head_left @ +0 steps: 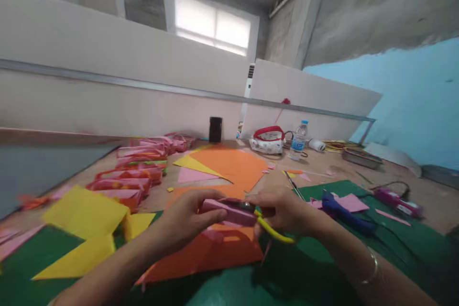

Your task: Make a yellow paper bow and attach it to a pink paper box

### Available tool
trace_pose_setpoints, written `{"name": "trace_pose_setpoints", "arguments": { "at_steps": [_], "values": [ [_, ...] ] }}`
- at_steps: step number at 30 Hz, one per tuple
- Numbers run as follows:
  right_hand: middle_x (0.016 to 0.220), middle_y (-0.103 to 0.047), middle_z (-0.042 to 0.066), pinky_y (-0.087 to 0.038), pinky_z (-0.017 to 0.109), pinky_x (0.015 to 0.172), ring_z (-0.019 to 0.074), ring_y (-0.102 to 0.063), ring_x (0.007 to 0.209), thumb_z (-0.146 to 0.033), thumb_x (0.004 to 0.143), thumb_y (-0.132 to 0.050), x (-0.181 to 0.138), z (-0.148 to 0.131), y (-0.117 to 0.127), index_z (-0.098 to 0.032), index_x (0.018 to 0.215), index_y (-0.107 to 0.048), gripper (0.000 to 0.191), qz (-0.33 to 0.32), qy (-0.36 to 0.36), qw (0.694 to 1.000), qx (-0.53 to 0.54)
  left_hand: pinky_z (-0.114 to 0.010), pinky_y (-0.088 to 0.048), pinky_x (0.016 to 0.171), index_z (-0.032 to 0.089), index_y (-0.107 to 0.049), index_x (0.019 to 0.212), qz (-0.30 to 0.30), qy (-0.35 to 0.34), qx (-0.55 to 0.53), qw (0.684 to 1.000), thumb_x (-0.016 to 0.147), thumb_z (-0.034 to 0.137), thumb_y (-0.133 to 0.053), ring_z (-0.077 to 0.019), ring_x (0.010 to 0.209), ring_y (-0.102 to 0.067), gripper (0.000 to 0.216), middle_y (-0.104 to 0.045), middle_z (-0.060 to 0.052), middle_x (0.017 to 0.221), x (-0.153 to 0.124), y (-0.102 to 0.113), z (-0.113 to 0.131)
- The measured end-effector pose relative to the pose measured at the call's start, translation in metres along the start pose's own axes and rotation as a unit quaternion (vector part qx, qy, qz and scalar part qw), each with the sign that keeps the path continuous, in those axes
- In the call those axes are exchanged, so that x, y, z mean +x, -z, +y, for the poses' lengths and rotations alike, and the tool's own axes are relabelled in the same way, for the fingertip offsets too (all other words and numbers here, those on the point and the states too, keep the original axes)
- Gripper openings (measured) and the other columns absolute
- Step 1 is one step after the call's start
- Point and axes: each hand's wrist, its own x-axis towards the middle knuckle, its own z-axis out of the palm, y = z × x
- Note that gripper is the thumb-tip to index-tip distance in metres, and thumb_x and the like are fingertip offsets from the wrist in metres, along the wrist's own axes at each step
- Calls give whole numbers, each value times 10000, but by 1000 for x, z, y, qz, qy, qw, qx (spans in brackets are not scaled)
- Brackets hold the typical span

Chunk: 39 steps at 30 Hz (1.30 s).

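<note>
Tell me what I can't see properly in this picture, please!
All in the head view:
Yellow-handled tool: partly hidden by the right hand, so its kind is unclear.
Pink piece: one end is covered by the left hand.
Bottle: label too small to read.
Purple device: its markings are blurred.
Left forearm: cut off by the bottom edge.

Shows pink on the held piece [234,214], yellow on the handle [276,234], orange on the sheet [215,253], green on the mat [333,189], red-trimmed, speckled white on the pouch [266,147].
</note>
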Motion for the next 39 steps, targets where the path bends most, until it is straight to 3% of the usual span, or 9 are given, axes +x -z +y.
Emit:
{"name": "trace_pose_setpoints", "arguments": {
  "at_steps": [11,13,16,22,26,29,32,35,39],
  "values": [
    [579,-546,-8,-310,231,524,115,-450,554,-442,693,-714,8,7,0,-179,853,-705,308,44,56,997,-15,-231,-468,723,294,-680,949,31,-15,45,998,787,365,-584,-178,908,-633,202,-714,48,939,-1,1,6],
    [587,-557,-5,-314,228,519,116,-436,554,-458,708,-695,7,6,3,-177,862,-701,320,72,37,997,-2,-236,-479,722,297,-681,948,36,-22,56,998,788,353,-583,-175,885,-639,196,-714,45,938,-1,1,5],
    [587,-534,-15,-297,213,493,103,-396,544,-453,761,-641,6,7,11,-155,840,-693,313,111,-52,992,18,-277,-487,781,303,-675,959,109,-53,103,987,754,371,-630,-191,908,-633,220,-705,30,969,0,-2,-1],
    [645,-543,-31,-289,201,508,107,-438,575,-282,712,-670,5,34,19,-159,1018,-628,332,44,-204,975,-82,-320,-467,844,289,-566,1147,202,-222,213,930,815,253,-576,-187,1021,-575,334,-641,-12,1120,1,-4,-17],
    [777,-636,54,-345,232,592,160,-533,685,-118,683,-626,6,55,7,-139,1046,-620,364,57,-244,961,-117,-382,-448,820,216,-584,1080,266,-323,313,852,830,200,-553,-222,979,-554,252,-660,-52,1047,2,-3,-17],
    [871,-667,97,-388,264,693,210,-585,825,-126,690,-649,8,63,0,-150,948,-655,259,62,-248,959,-122,-401,-434,827,194,-591,1059,272,-347,347,828,805,183,-589,-235,969,-535,254,-673,-51,1001,2,-3,-15],
    [955,-670,124,-406,301,790,248,-581,972,-142,730,-641,11,59,0,-151,905,-670,178,78,-236,961,-120,-382,-440,824,181,-599,1047,264,-342,341,835,803,183,-594,-227,965,-535,244,-677,-54,994,3,-3,-14],
    [1054,-652,112,-434,286,827,199,-577,1011,-174,853,-525,13,43,6,-152,1030,-642,213,100,-204,969,-100,-361,-450,828,197,-589,1089,256,-320,322,854,803,211,-606,-214,975,-542,286,-672,-49,1026,3,-3,-15],
    [1216,-570,79,-449,255,882,155,-531,1102,-336,845,-583,12,18,8,-193,1213,-548,397,118,-54,991,-16,-344,-472,812,239,-573,1145,223,-262,283,895,796,250,-612,-201,960,-576,352,-671,-32,1043,2,-5,-14]
  ]
}}
